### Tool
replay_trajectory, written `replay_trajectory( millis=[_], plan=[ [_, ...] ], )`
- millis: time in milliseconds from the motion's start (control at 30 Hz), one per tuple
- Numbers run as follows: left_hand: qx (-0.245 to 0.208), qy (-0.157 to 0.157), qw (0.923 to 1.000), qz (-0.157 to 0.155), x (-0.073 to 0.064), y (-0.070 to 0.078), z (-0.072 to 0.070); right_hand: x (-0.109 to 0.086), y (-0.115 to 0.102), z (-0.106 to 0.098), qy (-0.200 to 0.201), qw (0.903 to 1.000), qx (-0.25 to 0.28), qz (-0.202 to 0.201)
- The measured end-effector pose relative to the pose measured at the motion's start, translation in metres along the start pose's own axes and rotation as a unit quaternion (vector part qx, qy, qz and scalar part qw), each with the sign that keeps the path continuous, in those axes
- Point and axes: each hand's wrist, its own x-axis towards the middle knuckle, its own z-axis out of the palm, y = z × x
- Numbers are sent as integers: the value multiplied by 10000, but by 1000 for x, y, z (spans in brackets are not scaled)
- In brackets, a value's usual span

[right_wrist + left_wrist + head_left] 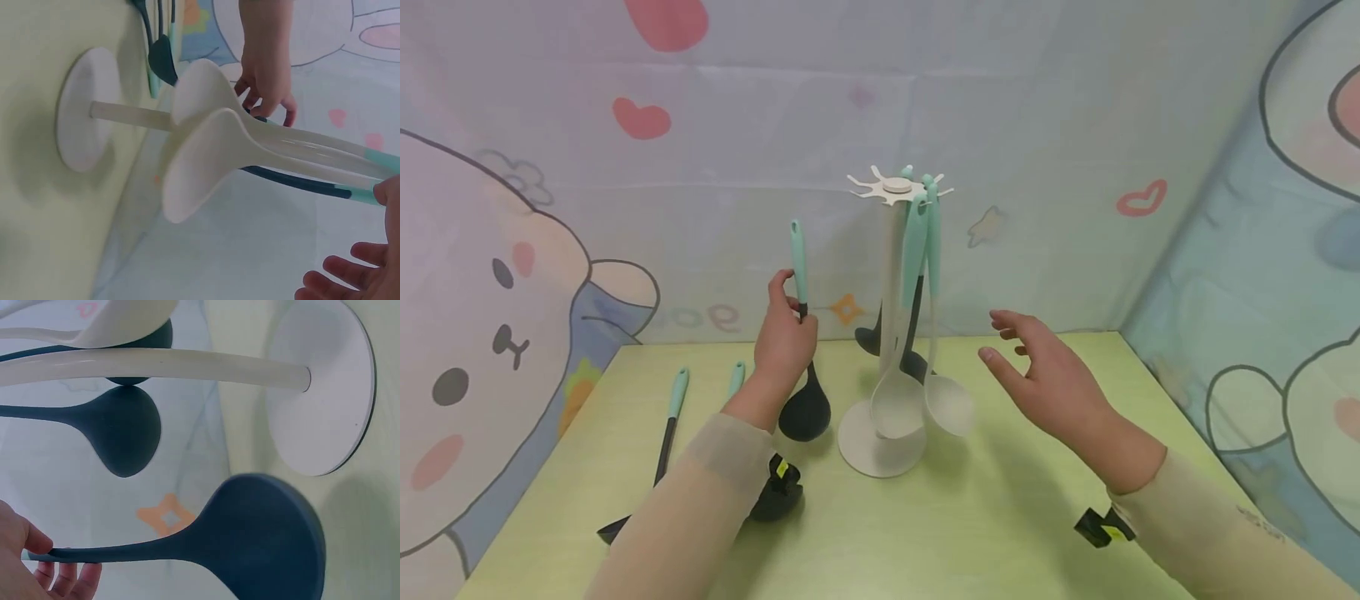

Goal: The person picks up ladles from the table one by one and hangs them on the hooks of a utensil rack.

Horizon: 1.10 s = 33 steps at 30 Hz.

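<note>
My left hand [784, 346] pinches a dark ladle [805, 412] by its shaft, just below the mint-green handle. The ladle is upright, bowl down, left of a white utensil stand [882, 458] and apart from it. Two white utensils with rounded bowls, a nearer one [897, 408] and one further right [951, 407], hang from the stand by mint handles. Behind them hang dark utensils, one with a rounded head [128, 431] in the left wrist view. To the right of the stand, my right hand [1060, 383] is held in the air with fingers extended, holding nothing.
On the table's left side lie a dark utensil with a mint handle [666, 446] and another mint handle [737, 377], partly hidden by my left arm. A dark utensil head [778, 502] shows beside that forearm. A patterned cloth [760, 108] stands behind the table.
</note>
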Motion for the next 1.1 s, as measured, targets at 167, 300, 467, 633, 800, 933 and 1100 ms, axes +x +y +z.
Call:
replay_trajectory(
  millis=[167,300,467,633,800,933,1100],
  plan=[
    [-328,48,9992,216,-4,11,-6,20,-18,-22,379,9989,67,-281],
    [-475,30,9981,390,-7,22,-10,37,-35,-37,847,9945,273,-551],
    [-654,-3,9963,560,-17,35,-15,54,-61,-53,1318,9852,439,-1004],
    [-832,26,9918,970,-31,53,-21,63,-83,-68,1576,9784,361,-1285],
    [-875,119,9848,1493,-47,68,-27,76,-96,-74,1596,9747,164,-1557],
    [-831,168,9791,1848,-61,75,-29,87,-101,-76,1546,9722,89,-1754],
    [-529,113,9742,2192,-74,80,-27,97,-103,-75,1421,9711,63,-1914]
  ],
)
